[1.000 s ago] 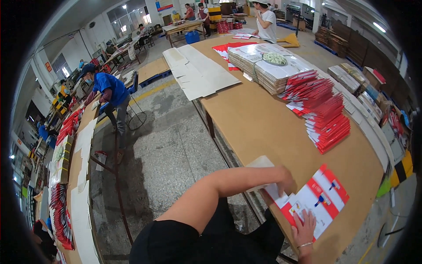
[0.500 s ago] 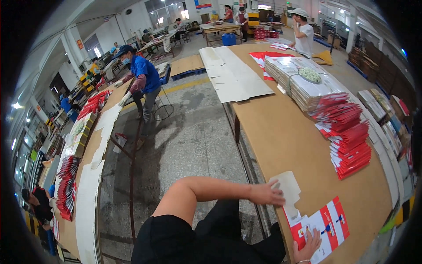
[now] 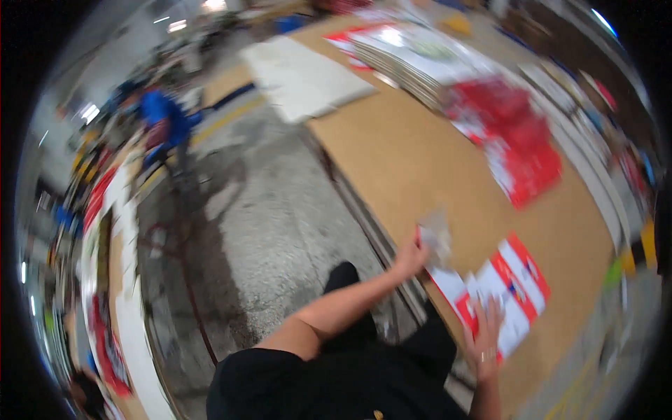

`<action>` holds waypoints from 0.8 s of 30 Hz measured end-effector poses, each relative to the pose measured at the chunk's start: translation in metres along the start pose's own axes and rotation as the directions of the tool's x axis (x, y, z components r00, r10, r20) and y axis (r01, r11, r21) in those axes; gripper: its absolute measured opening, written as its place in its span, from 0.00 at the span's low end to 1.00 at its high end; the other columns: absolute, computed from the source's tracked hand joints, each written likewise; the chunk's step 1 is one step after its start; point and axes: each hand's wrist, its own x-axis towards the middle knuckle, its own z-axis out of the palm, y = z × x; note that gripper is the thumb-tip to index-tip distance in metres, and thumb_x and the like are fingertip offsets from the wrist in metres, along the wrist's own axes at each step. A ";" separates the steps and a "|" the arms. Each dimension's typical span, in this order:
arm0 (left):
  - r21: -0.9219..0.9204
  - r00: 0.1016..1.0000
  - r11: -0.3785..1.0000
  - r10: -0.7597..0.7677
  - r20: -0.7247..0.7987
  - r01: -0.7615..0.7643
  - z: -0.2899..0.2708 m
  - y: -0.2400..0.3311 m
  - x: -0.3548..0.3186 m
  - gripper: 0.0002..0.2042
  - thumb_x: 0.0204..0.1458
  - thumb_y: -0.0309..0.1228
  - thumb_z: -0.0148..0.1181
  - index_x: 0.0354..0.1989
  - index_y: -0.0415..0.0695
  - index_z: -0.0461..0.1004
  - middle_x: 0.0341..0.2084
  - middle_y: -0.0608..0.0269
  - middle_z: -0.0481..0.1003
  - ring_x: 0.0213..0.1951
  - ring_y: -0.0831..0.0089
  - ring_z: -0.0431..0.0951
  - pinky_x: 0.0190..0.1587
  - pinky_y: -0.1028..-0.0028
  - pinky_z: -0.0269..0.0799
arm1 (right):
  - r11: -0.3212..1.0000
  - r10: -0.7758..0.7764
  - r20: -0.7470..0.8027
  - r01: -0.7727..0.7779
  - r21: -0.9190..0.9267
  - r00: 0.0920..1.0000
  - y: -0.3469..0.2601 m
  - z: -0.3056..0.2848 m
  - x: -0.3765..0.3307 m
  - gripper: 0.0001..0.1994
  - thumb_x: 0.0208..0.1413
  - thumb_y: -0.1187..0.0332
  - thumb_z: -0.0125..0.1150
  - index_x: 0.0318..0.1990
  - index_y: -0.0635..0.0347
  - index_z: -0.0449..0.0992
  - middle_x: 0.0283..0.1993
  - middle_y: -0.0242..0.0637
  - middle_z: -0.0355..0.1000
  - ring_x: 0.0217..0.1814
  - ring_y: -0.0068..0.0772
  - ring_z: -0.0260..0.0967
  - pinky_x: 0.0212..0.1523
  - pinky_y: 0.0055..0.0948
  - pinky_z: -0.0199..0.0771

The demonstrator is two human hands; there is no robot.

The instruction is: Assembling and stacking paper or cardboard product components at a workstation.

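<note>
My left hand (image 3: 411, 256) is at the near left edge of the brown tabletop, its fingers closed on the edge of a pale grey card piece (image 3: 438, 236) that stands raised and blurred. Next to it, a red and white printed sheet (image 3: 514, 283) lies slantwise on the table. My right hand (image 3: 486, 327) rests flat on the sheet's near part with fingers stretched out, a band round the wrist. Whether the card and the sheet are joined cannot be made out.
Red folded packets (image 3: 514, 133) lie fanned beyond, beside a stack of white printed sheets (image 3: 420, 59). White boards (image 3: 301, 80) cover the table's far left. Across the aisle, a person in blue (image 3: 164, 119) stands at another table. Motion blurs the picture.
My view has swung, shifting the scene. My left hand, earlier laid over the pale card with fingers apart, has closed on its edge and raised it. My right hand stays on the printed sheet.
</note>
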 end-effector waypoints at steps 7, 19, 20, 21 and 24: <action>0.415 0.520 0.318 0.430 0.738 -0.852 0.001 0.046 -0.008 0.34 0.49 0.31 0.58 0.68 0.57 0.58 0.69 0.44 0.48 0.67 0.35 0.49 0.66 0.46 0.48 | 0.989 -0.049 -0.021 0.045 -0.139 0.999 0.001 0.003 0.018 0.23 0.57 0.59 0.57 0.61 0.22 0.69 0.74 0.41 0.48 0.75 0.57 0.41 0.69 0.65 0.35; 0.681 0.674 0.058 0.231 0.702 -0.730 0.026 0.026 -0.028 0.25 0.63 0.51 0.40 0.69 0.68 0.54 0.70 0.52 0.46 0.69 0.39 0.44 0.64 0.34 0.40 | 0.991 -0.049 0.105 0.062 -0.117 0.993 -0.005 0.005 0.002 0.22 0.57 0.57 0.58 0.59 0.17 0.70 0.75 0.33 0.46 0.77 0.57 0.34 0.70 0.67 0.29; 0.695 0.685 0.041 0.224 0.693 -0.717 0.026 0.029 -0.028 0.25 0.63 0.51 0.41 0.69 0.69 0.54 0.70 0.54 0.46 0.69 0.40 0.44 0.63 0.33 0.41 | 0.994 -0.050 0.103 0.060 -0.096 0.993 -0.006 0.004 0.004 0.22 0.55 0.59 0.60 0.58 0.19 0.71 0.75 0.33 0.46 0.77 0.58 0.33 0.71 0.66 0.28; 0.695 0.684 0.038 0.223 0.694 -0.718 0.025 0.031 -0.028 0.25 0.63 0.51 0.41 0.69 0.69 0.54 0.70 0.54 0.46 0.69 0.40 0.44 0.63 0.33 0.41 | 0.994 -0.050 0.100 0.059 -0.094 0.994 -0.005 0.004 0.005 0.22 0.55 0.59 0.60 0.58 0.19 0.71 0.75 0.33 0.46 0.77 0.58 0.33 0.71 0.66 0.28; 0.694 0.687 0.046 0.205 0.697 -0.718 0.026 0.034 -0.024 0.25 0.62 0.49 0.42 0.69 0.71 0.55 0.70 0.55 0.47 0.69 0.41 0.46 0.62 0.33 0.42 | 0.992 -0.062 0.107 0.073 -0.099 0.992 -0.001 0.004 0.008 0.23 0.54 0.60 0.61 0.57 0.19 0.72 0.75 0.32 0.47 0.77 0.58 0.33 0.71 0.66 0.29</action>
